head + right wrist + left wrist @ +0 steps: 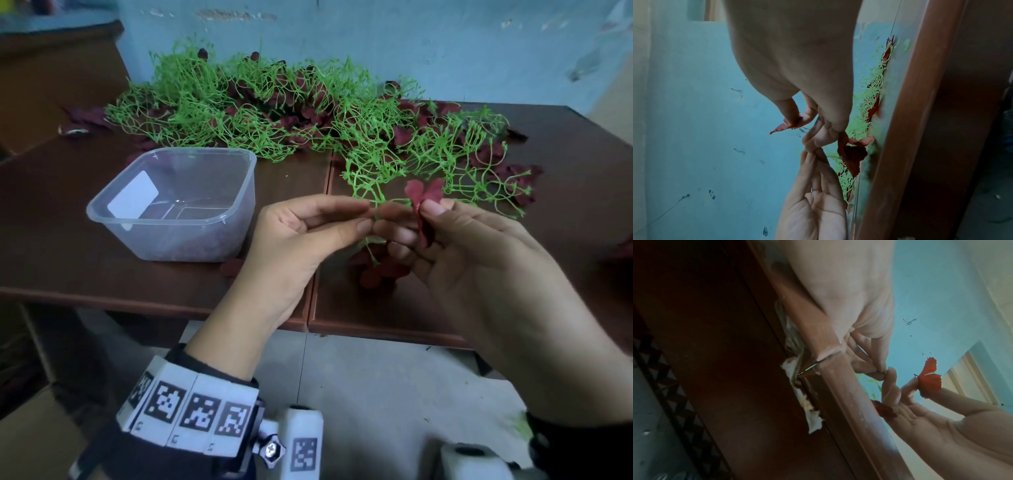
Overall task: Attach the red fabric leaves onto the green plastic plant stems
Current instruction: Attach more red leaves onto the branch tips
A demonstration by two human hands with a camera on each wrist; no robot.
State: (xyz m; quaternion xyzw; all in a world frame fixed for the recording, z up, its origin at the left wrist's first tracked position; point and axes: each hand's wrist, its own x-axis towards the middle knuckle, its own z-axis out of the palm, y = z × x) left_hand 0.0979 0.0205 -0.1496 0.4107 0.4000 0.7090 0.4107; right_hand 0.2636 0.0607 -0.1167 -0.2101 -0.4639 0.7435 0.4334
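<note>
- Background: a pale blue wall (445,44) stands behind a dark brown table (68,219) made of two boards butted together.
- Far edge of the table: a long heap of green stems (239,102) lies tangled with dark red leaves, spreading toward the right edge.
- Left board: a clear plastic tub (178,202) sits near the front edge, with a white label on its inner wall.
- Left hand (301,236): thumb and forefinger are pinched narrow on a green stem (368,192) that runs back into the heap. The other fingers curl loosely underneath.
- Right hand (479,253): thumb and forefinger pinch a red leaf (424,193), held upright just beside the left fingertips. The left wrist view shows the same leaf (929,379) with two lobes spread above the pinch.
- Leaf and stem tip sit close together above the seam of the two boards; whether they touch cannot be told.
- Front edge of the table: more red leaves (383,270) lie below the hands, attached to the lower part of the held stem.
- Left wrist: a band (191,411) with black-and-white markers is worn.
</note>
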